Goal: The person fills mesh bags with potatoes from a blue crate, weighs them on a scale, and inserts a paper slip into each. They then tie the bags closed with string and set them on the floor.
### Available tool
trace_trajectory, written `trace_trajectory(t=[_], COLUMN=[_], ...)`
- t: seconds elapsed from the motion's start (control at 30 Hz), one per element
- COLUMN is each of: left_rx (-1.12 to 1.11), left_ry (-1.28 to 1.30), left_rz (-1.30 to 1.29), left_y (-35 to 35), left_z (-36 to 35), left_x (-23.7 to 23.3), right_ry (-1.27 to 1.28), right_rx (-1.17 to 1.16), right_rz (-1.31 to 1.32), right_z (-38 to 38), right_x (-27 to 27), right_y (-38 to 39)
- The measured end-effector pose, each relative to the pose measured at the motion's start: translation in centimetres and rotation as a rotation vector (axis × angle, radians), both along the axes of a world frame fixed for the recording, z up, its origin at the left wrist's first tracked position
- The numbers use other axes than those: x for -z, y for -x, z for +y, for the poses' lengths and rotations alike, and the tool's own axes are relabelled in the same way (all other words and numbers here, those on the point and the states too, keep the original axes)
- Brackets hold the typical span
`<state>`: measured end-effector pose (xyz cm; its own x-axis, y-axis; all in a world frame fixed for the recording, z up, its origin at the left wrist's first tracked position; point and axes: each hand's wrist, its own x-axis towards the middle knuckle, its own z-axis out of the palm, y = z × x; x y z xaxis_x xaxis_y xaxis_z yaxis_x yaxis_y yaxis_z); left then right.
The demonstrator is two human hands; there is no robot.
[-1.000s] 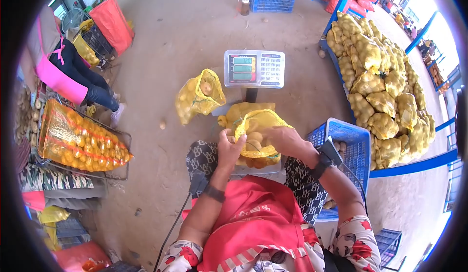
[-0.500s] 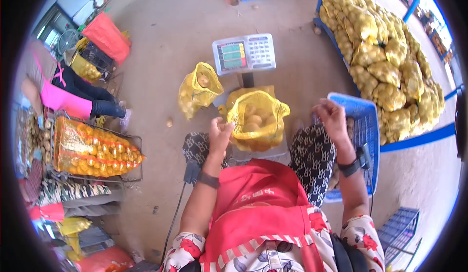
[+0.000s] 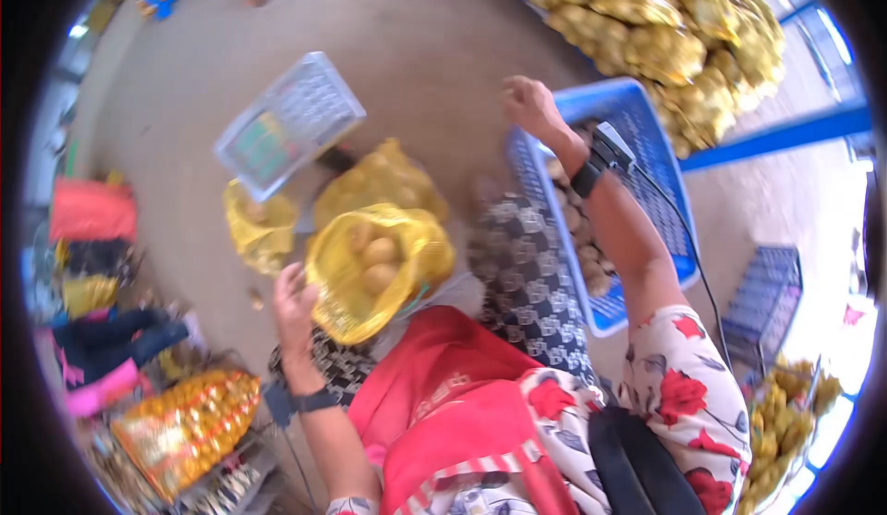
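Note:
Round brown potatoes (image 3: 380,253) lie in an open yellow mesh bag (image 3: 334,304) in front of me. My left hand (image 3: 296,301) is at the bag's left rim, fingers apart. Over the far left end of a blue basket (image 3: 686,229) is my right hand (image 3: 531,107), its fingers curled closed; whatever they hold, if anything, is hidden. More potatoes (image 3: 591,261) lie inside the basket. Behind the open bag sits another yellow mesh bag (image 3: 383,182), and a smaller one (image 3: 259,236) stands to the left, below the scale's display panel (image 3: 291,125).
Filled mesh bags (image 3: 647,30) are piled at the upper right, by a blue rail (image 3: 785,136). A dark blue crate (image 3: 765,298) stands at the right. An orange-filled net bag (image 3: 189,427) lies lower left, near another person's dark-clothed legs (image 3: 120,344).
The view has turned to the right, so the bag and scale appear further left and tilted. My right hand has moved over the blue basket, and its fingers have curled closed.

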<state>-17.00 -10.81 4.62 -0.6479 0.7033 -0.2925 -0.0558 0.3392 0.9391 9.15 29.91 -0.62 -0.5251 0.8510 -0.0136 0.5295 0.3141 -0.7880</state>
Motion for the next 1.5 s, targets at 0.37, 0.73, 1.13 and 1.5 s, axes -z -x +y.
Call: trace_trajectory(t=[0.37, 0.73, 1.13, 1.5], left_rx=[0.007, -0.091, -0.157, -0.196], left_ry=[-0.124, -0.064, -0.129, -0.273], left_rz=[-0.174, -0.148, -0.197, -0.143], left_y=[-2.2, -2.8, -4.4, -3.7], left_z=[1.3, 0.2, 0.1, -1.0], left_x=[-0.6, -1.7, -2.7, 1.6], right_ry=[0.057, -0.072, 0.385, -0.159], right_rx=[0.521, 0.453, 0.369, -0.884], right_rz=[-0.240, -0.464, 0.420, 0.256], right_z=[-2.1, 8.1, 1.6, -17.7], right_x=[22.5, 28.8, 10.1, -13.5], right_y=[-20.4, -14.5, -15.7, 8.3])
